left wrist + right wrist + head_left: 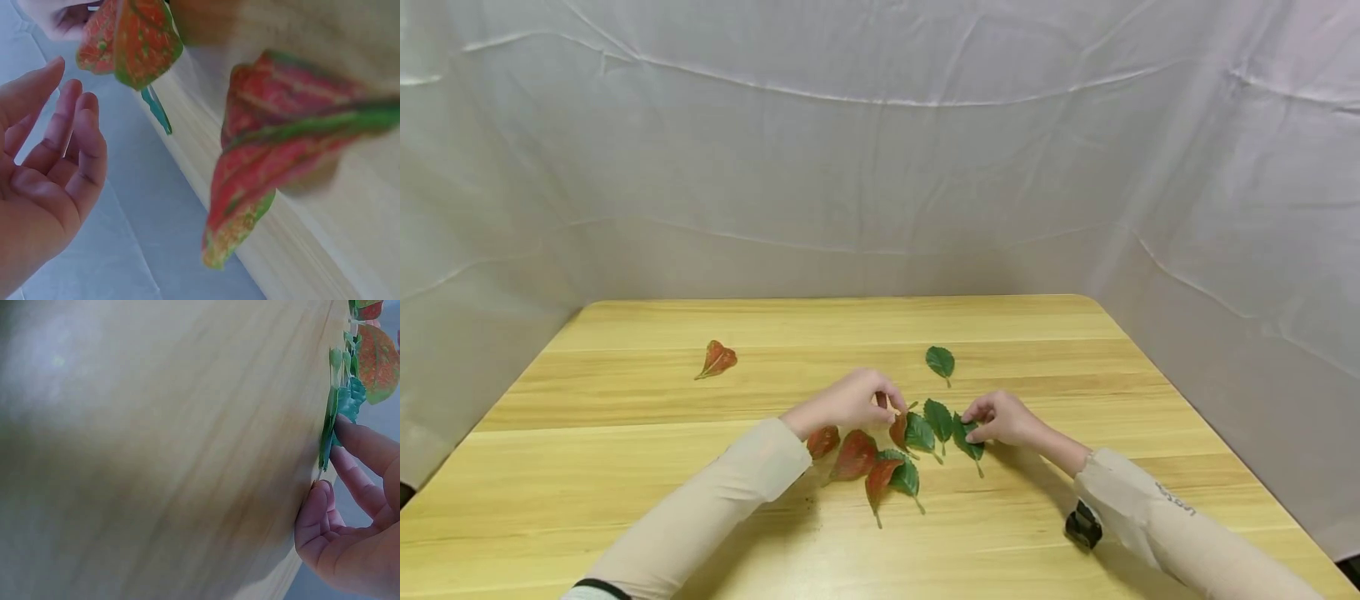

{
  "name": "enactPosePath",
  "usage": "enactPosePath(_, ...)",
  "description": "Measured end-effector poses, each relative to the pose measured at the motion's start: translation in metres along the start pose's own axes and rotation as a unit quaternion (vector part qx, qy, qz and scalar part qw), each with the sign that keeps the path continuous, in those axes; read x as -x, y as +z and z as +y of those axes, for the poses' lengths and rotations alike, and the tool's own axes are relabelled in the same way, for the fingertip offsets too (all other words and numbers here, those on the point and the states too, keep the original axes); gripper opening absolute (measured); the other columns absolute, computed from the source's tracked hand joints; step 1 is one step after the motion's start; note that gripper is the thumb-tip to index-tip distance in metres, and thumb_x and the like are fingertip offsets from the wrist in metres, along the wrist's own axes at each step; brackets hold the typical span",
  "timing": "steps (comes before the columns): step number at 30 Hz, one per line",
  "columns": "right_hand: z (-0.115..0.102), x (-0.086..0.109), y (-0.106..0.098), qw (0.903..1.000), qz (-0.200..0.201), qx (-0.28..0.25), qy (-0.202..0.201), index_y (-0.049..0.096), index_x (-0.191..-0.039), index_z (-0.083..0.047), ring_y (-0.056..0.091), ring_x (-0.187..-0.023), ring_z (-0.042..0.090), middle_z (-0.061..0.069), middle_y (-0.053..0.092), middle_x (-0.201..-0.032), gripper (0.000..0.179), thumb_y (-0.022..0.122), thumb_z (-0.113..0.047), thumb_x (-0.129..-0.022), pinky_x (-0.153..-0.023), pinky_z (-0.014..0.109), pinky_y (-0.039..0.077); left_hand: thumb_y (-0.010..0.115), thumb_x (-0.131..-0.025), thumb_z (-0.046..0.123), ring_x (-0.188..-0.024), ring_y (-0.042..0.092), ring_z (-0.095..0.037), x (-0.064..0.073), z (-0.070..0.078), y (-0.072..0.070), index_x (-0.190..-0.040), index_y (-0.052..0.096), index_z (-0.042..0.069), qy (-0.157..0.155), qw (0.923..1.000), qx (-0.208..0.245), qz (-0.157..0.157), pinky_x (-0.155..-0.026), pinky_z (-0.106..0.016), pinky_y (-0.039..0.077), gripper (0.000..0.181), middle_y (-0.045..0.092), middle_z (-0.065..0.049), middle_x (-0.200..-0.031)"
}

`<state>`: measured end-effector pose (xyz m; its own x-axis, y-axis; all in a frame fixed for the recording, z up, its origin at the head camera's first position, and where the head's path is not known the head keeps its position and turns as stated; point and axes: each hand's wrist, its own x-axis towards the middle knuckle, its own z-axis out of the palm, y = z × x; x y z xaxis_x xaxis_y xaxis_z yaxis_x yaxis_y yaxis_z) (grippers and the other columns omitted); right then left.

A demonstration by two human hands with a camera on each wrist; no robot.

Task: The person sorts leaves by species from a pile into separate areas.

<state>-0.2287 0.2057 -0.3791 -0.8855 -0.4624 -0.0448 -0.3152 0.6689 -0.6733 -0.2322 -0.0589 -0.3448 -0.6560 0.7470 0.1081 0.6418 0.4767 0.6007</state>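
My left hand (859, 402) hovers with loosely curved fingers, its fingertips right by a small red leaf (898, 431). In the left wrist view that hand (53, 144) has nothing between thumb and fingers; a large red leaf (275, 137) lies beside it. On the right, my right hand (1006, 419) pinches a green leaf (967, 442), the rightmost of the row. The right wrist view has its thumb (356, 434) on that leaf (328, 431), low against the tabletop, with the other fingers curled at its end. Two more green leaves (937, 418) (919, 433) lie between the hands.
Nearer me, red leaves (854, 456) (880, 483) and a green leaf (906, 477) partly overlap; another red leaf (823, 442) sits by the left wrist. One green leaf (940, 361) and one red leaf (718, 358) lie farther back. Pale cloth (865, 167) surrounds the wooden table (587, 467).
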Motion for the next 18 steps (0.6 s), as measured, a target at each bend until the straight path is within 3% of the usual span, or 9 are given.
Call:
enactPosePath(7,0.002,-0.001,0.0,1.0,0.0,0.006,-0.004,0.066,-0.086,0.002,0.054,-0.078,0.019,0.005,0.063,-0.083,0.022,0.076,-0.007,-0.069,-0.069,0.035,0.046,0.067,-0.077,-0.002,-0.091,0.055,-0.022,-0.01,-0.007,0.001,-0.092,0.069,0.004,0.021,0.9996,-0.014,-0.009,-0.08,-0.037,0.044,0.017,0.061,-0.007,-0.104)
enactPosePath(12,0.004,-0.002,0.0,1.0,-0.001,0.01,0.001,0.066,-0.086,0.001,0.053,-0.077,0.018,0.003,0.063,-0.083,0.021,0.076,-0.006,-0.069,-0.069,0.035,0.045,0.066,-0.077,-0.004,-0.11,0.048,-0.026,-0.015,-0.01,0.002,-0.095,0.07,0.006,0.025,0.9992,-0.02,-0.025,-0.094,-0.043,0.035,0.021,0.055,-0.011,-0.118)
enactPosePath(18,0.004,-0.003,-0.001,0.9999,0.001,0.013,0.002,0.066,-0.086,0.0,0.053,-0.078,0.019,0.003,0.063,-0.083,0.021,0.076,-0.006,-0.069,-0.069,0.036,0.045,0.064,-0.077,-0.008,-0.117,0.042,-0.03,-0.018,-0.013,0.002,-0.097,0.069,0.006,0.027,0.9985,-0.017,-0.044,-0.096,-0.045,0.031,0.025,0.05,-0.014,-0.124)
